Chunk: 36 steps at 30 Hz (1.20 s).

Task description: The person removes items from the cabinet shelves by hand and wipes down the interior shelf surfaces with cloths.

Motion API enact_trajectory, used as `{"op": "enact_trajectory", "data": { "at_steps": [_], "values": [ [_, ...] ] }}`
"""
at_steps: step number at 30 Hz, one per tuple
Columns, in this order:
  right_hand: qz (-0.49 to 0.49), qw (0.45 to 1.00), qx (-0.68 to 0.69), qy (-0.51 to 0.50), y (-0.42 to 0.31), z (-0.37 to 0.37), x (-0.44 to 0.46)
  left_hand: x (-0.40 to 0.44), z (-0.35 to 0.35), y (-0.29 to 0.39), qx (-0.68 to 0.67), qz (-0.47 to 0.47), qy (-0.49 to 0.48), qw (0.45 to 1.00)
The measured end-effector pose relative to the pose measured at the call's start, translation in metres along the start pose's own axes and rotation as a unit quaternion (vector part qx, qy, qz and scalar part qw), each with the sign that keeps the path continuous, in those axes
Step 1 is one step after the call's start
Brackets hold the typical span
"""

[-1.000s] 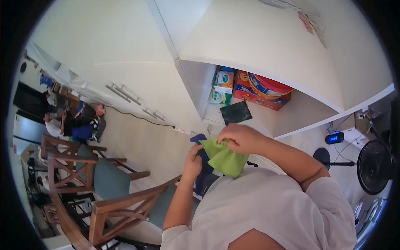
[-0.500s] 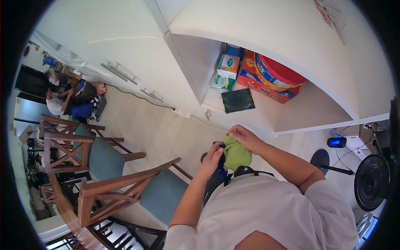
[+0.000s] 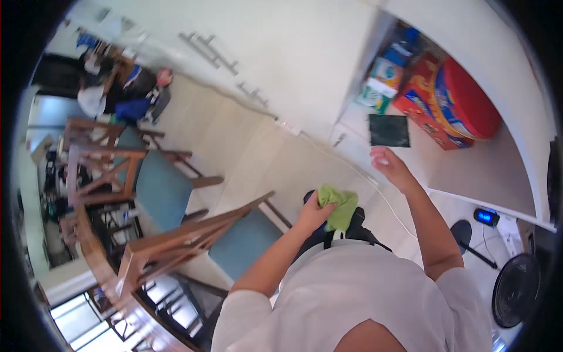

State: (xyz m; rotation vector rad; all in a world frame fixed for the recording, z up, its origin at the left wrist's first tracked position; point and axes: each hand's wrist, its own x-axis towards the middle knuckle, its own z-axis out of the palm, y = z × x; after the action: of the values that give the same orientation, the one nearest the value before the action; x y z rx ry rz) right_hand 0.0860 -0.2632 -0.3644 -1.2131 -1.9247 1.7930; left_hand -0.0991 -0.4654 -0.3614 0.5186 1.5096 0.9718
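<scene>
A crumpled green cloth (image 3: 341, 212) hangs from my left hand (image 3: 314, 216), whose fingers are closed around its upper part near my waist. My right hand (image 3: 392, 166) is stretched out toward the open cabinet, slightly blurred. Its fingers are loosely bent and apart, and I see nothing held in them. Just beyond the fingertips, a dark green rectangular pad (image 3: 389, 130) lies flat at the front of the cabinet shelf; whether they touch it I cannot tell.
Inside the cabinet stand a red-lidded tub (image 3: 469, 100), a red carton (image 3: 423, 111) and small boxes (image 3: 384, 79). A power strip (image 3: 287, 125) and white cable run along the floor. Wooden chairs (image 3: 243, 243) stand left, a black fan (image 3: 516, 290) right. Another person (image 3: 92, 100) sits far back.
My right hand has let go of the green cloth and moved up and right toward the dark pad. The left hand now grips the cloth alone. The view has shifted and turned.
</scene>
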Motion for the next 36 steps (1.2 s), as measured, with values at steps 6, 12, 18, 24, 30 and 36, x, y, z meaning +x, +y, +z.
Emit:
{"op": "enact_trajectory", "data": {
  "at_steps": [6, 12, 18, 24, 30, 36],
  "values": [
    [0.036, 0.974, 0.134, -0.180, 0.000, 0.087, -0.046, 0.004, 0.026, -0.003, -0.183, 0.040, -0.015, 0.982],
    [0.046, 0.976, -0.125, -0.174, 0.010, 0.083, -0.038, -0.016, 0.024, -0.059, -0.181, 0.073, 0.087, 0.977],
    [0.056, 0.972, -0.211, -0.091, 0.117, 0.029, -0.051, -0.020, -0.060, -0.222, 0.663, -0.114, -0.124, 0.729],
    [0.228, 0.948, -0.213, -0.067, 0.138, 0.008, -0.060, 0.019, -0.082, -0.271, 0.738, -0.278, -0.315, 0.528],
    [0.233, 0.949, -0.193, -0.090, 0.161, 0.004, -0.049, 0.036, -0.081, -0.333, 0.829, -0.142, -0.068, 0.537],
    [0.219, 0.952, -0.190, -0.097, 0.167, 0.002, -0.031, 0.058, -0.091, -0.297, 0.707, -0.332, -0.397, 0.481]
  ]
}}
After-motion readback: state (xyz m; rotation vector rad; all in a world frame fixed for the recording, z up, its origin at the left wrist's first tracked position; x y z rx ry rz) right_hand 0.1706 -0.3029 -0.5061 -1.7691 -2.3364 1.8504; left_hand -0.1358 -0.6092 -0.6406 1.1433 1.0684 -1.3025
